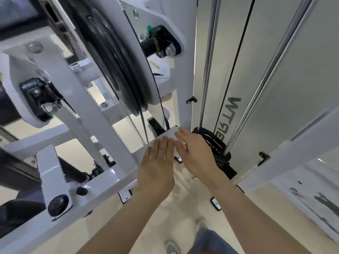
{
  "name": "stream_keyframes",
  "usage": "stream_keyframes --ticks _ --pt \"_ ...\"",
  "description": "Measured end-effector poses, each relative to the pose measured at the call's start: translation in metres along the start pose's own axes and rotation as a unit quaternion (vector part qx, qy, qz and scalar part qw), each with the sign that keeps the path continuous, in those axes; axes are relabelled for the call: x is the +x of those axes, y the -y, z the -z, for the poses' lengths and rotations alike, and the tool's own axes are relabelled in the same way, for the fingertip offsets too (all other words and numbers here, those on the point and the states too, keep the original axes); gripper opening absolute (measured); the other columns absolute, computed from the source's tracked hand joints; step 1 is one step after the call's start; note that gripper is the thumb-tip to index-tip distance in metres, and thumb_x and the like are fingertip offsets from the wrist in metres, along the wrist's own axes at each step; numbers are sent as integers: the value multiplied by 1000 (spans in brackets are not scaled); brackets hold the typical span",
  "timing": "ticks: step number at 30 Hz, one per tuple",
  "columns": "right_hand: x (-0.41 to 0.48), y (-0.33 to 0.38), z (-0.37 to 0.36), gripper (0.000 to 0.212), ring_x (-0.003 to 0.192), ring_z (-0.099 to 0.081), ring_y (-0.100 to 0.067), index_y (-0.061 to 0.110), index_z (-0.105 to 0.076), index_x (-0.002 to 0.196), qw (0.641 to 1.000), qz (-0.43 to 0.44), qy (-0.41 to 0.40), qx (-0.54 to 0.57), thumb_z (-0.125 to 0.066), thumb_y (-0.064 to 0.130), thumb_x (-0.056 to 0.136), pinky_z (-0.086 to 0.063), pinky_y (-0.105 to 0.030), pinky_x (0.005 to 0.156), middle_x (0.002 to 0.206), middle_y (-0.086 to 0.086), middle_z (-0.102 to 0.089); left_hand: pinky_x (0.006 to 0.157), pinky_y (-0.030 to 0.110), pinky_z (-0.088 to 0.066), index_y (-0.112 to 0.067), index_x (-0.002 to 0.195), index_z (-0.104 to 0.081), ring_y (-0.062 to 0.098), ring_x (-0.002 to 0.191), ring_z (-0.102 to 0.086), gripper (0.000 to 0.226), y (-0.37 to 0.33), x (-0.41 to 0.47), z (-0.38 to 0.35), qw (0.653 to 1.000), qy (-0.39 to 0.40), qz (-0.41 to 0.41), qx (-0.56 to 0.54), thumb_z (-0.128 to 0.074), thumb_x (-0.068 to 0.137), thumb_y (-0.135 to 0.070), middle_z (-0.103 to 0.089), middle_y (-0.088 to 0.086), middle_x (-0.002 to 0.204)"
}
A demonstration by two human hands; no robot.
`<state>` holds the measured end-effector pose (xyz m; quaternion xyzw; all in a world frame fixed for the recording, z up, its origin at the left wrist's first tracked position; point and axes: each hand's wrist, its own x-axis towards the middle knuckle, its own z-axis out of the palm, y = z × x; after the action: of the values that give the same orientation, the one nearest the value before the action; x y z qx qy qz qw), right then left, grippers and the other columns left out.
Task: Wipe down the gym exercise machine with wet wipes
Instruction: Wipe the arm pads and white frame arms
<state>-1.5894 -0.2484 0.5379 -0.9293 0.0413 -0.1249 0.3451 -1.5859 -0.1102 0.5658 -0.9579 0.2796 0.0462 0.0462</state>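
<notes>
Looking down from the head camera, the nearest things are a leg in blue jeans and a grey shoe on the beige floor. Two bare forearms reach up and away from the bottom edge.

The left hand lies palm-down with its fingers straight and close together. The right hand sits just beside it, also flat, with straight fingertips reaching a little farther. Neither hand curls round or pinches anything.

Both hands press on a pale sheet, apparently the wet wipe. It lies flat on the far end of a white frame beam. White on white, its edges blur, so its long axis cannot be told.

The beam belongs to the gym exercise machine. Its long axis runs diagonally, from lower left up to the hands near the centre.

Beyond the fingertips sits the black top of the weight stack. From it, chrome guide rods and a thin black cable run away toward the upper right, in front of a grey panel bearing mirrored lettering.

Farther left — above the beam — a large black pulley stands on edge between white plates.
</notes>
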Motion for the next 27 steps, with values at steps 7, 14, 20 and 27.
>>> stream_keyframes --ticks 7,14,20,27 --pt "35 -41 22 28 85 -68 -19 34 -74 83 872 -275 -15 405 -56 21 100 -55 -50 90 89 0 -74 120 43 -16 -9 154 -19 30 148 -20 72 -31 51 4 997 -61 -37 -8 -48 89 -13 -23 12 160" --pt "95 -65 44 20 59 -64 -13 19 -65 87 772 -342 8 536 -52 14 101 -52 -24 55 65 2 -68 71 36 -42 -19 70 -66 24 75 -58 17 -44 88 3 984 -172 37 -21 -79 62 -12 -61 -2 66" --pt "138 -75 31 19 56 -54 -8 12 -54 80 686 -424 4 591 -49 10 99 -47 -21 55 73 0 -54 48 26 -28 -17 69 -63 19 48 -43 29 -51 105 16 974 -207 71 -66 -81 54 1 -48 -2 50" --pt "176 -24 22 23 73 -60 -16 20 -66 79 868 -260 15 423 -52 18 96 -55 -32 65 77 5 -64 69 31 -53 -9 120 -62 22 83 -58 54 -46 94 6 967 -197 97 -126 -68 67 -1 -67 2 98"
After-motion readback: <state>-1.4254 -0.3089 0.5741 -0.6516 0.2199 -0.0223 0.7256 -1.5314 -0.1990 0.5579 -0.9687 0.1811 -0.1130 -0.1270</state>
